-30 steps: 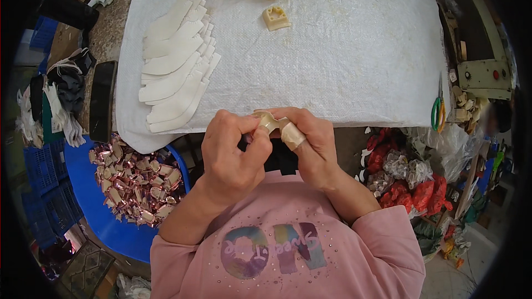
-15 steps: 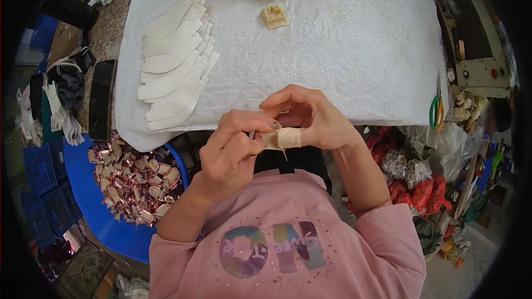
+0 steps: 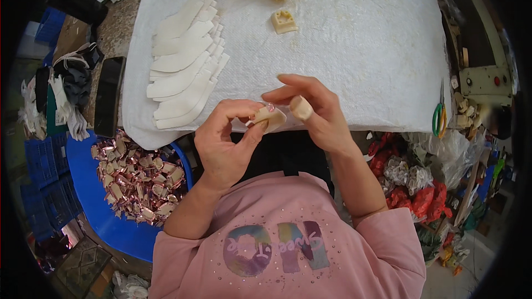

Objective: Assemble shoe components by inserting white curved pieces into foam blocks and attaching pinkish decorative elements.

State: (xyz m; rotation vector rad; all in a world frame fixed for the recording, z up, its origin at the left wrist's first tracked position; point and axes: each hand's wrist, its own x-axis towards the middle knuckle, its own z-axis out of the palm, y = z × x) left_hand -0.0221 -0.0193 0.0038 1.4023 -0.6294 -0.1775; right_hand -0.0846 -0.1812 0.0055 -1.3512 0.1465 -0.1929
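My left hand pinches a small cream strip, curled at one end, with a shiny pink bit showing at its upper edge. The fingers partly cover it, so its full shape is hidden. Just to the right, my right hand has its fingers apart, holding nothing that I can see. A beige cover sits over the right thumb. Both hands are above the near edge of the white-covered table. Overlapping white curved strips lie to the left, beyond my left hand.
A blue tub at lower left holds many shiny pink pieces. On the table are beige hollow blocks. Scissors hang at its right edge, a dark phone lies left, and plastic bags are at right.
My hands have come apart. The right thumb, with its cover, has moved off the held piece, and my left hand has turned the strip upward. The view has shifted slightly.
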